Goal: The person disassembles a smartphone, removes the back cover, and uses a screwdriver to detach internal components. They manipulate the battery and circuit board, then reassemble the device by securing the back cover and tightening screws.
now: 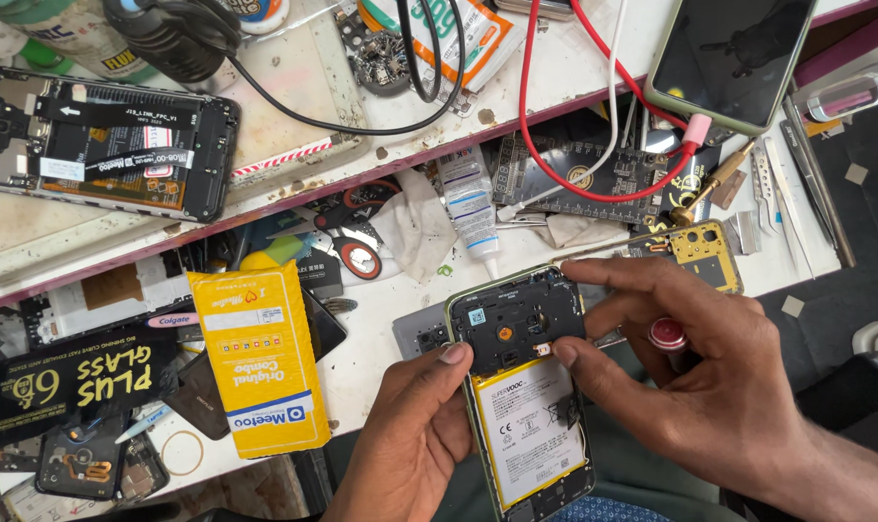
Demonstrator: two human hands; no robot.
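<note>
An opened phone [522,387] with its back cover off lies in front of me, showing a white battery with a yellow edge and a black inner plate. My left hand [410,435] grips its left edge, thumb resting on the black plate. My right hand [709,377], wearing a ring with a red stone, holds the phone's right side, with the thumb tip pressing near a small connector at the middle and a finger touching the top corner.
A second opened phone [100,145] lies on the upper shelf at left. A yellow packet [260,358], black box [71,382], glue tube [473,208], red cable [555,145], charging phone [734,58], tweezers [767,188] and a yellow-framed part [705,251] crowd the bench.
</note>
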